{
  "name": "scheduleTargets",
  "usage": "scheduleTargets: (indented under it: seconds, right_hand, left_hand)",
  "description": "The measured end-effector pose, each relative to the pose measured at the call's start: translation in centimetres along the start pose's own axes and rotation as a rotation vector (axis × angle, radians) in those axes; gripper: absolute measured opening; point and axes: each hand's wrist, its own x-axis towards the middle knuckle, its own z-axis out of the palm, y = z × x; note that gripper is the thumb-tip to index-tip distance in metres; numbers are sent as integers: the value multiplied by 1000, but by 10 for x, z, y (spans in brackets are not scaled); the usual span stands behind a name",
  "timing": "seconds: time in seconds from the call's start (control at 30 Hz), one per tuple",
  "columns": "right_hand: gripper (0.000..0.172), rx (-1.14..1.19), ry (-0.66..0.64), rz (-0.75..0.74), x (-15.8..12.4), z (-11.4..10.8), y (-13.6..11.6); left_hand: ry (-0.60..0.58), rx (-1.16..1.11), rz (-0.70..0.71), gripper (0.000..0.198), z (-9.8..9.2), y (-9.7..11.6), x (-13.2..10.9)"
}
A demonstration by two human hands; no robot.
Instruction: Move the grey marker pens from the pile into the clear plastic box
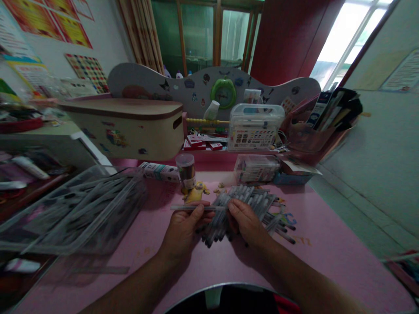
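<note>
A thin translucent pen barrel [183,208] lies level between my two hands, above the pink desk. My left hand [183,229] pinches it between thumb and fingers, and its left end sticks out past them. My right hand [248,223] has thumb and fingertips closed at the barrel's right end; that end is hidden by the fingers. Under and behind both hands lies a pile of clear pens [244,194] with dark tips, most pointing toward me. Left of my left hand stands a clear plastic bin [62,249] holding many long translucent pieces, blurred.
The pink desk [330,261] carries a lidded cup [186,168], a long box [160,171] and a clear case [257,169] behind the pile. A flat strip [101,270] lies at front left. On the shelf are a cream storage box [140,135] and a handled case [255,131].
</note>
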Motion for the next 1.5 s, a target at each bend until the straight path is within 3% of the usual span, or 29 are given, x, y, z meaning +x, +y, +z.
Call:
scheduleTargets:
  seconds: [0.07,0.2,0.3,0.33,0.47,0.7,0.97,1.13,1.27,1.4,1.5]
  right_hand:
    - [21,98,2,49,0,0,2]
    - [26,118,14,70,1,0,6]
    - [47,1,-1,5,1,1,4]
    - [47,-7,-9,-8,0,1,4]
    - [27,136,-15,56,-1,0,5]
    - [48,2,-6,22,0,1,7]
    - [28,171,27,-1,-1,9,-4]
    - [23,419,0,126,0,8,0]
    - [28,610,-68,218,1,4,1]
    - [23,551,-88,306,2,3,-3]
    - [33,392,-135,336,2,3,-4]
  left_hand:
    - [-2,-1,6,31,0,0,0]
    - [-20,-17,-4,33,-1,0,1]
    - [-9,-13,2,33,0,0,0]
    - [-3,-9,5,33,0,0,0]
    - [-10,-5,18,32,-1,0,0]
    - [6,-8,14,31,-1,-1,1]
    - [15,9,41,31,-2,2,2]
    - [31,17,83,31,-2,5,5]
    - [43,32,68,33,1,5,2]
    - [28,88,64,33,1,4,0]
    - [36,147,107,33,-2,7,0]
